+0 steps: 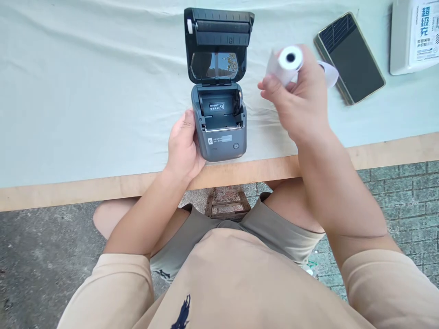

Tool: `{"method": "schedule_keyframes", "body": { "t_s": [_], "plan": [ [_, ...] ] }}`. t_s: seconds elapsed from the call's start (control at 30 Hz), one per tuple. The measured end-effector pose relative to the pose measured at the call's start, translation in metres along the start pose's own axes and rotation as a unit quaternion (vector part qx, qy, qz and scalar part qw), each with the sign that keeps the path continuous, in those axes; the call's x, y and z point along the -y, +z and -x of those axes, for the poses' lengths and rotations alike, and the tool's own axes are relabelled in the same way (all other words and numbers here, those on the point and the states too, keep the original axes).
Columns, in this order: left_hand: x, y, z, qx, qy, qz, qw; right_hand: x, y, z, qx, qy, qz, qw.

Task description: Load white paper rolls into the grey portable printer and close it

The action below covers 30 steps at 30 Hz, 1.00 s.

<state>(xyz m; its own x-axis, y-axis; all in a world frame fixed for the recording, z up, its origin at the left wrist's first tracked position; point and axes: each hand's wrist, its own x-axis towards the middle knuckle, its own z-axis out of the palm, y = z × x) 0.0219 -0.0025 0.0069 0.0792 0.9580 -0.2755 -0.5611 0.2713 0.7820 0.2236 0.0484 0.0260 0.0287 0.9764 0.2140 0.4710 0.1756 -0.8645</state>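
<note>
"Two hands in the head view: what do they have?"

"The left hand (pixel 185 141) is curled against the left side of the printer (pixel 219 83), thumb along its edge, other fingers partly hidden. The right hand (pixel 303 98) is closed around a white paper roll (pixel 280 71), above the tabletop (pixel 103 100), right of the printer."

"Why like that?"

"Probably the left steadies the printer near the front edge, within easy reach. The lid (pixel 219 40) is swung back, leaving the compartment (pixel 221 119) exposed. Gripping the roll's sides seems to keep its cored end uncovered."

"And the phone (pixel 355 59)?"

"It lies to the right, seemingly set aside."
</note>
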Motion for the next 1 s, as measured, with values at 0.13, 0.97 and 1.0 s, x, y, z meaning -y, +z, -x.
{"method": "schedule_keyframes", "body": {
  "t_s": [0.13,0.97,1.0],
  "plan": [
    [0.000,0.000,0.000,0.002,-0.002,0.001,1.000,-0.005,0.005,0.003,0.042,-0.055,0.164,0.984],
    [0.000,-0.001,0.000,0.038,0.011,0.021,0.999,0.001,-0.043,0.005,-0.151,-0.159,0.092,0.971],
    [0.000,-0.001,0.000,0.035,0.008,0.018,0.999,0.008,-0.042,0.007,-0.150,-0.186,0.055,0.970]
  ]
}}
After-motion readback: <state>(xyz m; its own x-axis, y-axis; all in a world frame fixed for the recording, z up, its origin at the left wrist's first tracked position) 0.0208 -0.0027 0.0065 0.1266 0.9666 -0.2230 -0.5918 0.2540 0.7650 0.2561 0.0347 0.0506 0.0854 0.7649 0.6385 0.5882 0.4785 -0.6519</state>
